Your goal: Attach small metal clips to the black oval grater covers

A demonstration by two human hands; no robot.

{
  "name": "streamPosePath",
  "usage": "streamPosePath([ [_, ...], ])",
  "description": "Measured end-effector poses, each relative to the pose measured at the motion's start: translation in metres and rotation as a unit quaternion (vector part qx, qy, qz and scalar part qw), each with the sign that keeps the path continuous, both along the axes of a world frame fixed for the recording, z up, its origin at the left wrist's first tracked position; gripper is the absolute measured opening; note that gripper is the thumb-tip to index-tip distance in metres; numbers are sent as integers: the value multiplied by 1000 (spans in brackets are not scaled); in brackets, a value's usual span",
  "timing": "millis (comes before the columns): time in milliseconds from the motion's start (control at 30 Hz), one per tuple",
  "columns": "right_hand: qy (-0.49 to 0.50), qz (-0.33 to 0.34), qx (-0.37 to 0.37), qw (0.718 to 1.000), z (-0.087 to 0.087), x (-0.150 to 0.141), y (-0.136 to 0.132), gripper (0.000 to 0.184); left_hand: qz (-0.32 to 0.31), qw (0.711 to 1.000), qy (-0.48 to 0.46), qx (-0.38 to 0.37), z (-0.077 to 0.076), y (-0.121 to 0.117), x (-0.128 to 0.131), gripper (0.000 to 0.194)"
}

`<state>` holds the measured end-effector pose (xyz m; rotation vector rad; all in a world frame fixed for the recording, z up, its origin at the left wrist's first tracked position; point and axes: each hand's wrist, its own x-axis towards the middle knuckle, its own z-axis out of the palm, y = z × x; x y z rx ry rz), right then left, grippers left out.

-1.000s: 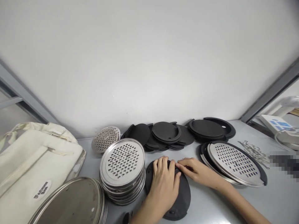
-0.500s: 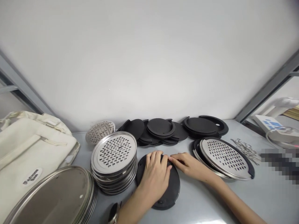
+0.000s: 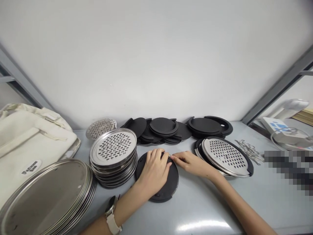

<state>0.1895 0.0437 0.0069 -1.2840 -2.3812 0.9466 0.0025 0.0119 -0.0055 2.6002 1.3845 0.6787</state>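
Black disc (image 3: 173, 179) under left hand (image 3: 154, 171), fingers pressing its top, right hand (image 3: 188, 163) pinching at its far edge, open table (image 3: 198, 202) nearer

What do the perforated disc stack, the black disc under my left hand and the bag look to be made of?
Perforated disc stack: likely stainless steel, satin on top, with shiny rims catching the light.
Black disc under the left hand: matte, probably plastic or rubber; its look doesn't settle which.
Bag: cream fabric, dull, with soft folds and a strap.
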Motion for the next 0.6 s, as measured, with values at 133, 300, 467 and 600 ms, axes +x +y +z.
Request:
streamPosePath([
  [133, -13, 8, 0, 1000, -1, 1, -1, 41, 4, 1000, -7, -5, -1, 0, 0, 23],
  [300, -26, 6, 4, 1000, -2, 2, -2, 37, -5, 1000, -11, -4, -1, -1, 0, 26],
  [467, -25, -3, 6, 1000, -4, 3, -3, 35, -10, 1000, -3, -3, 0, -1, -1, 29],
  [600, -33, -9, 3, 999, -4, 3, -5, 35, -16, 1000, -3, -3, 1, -2, -1, 30],
])
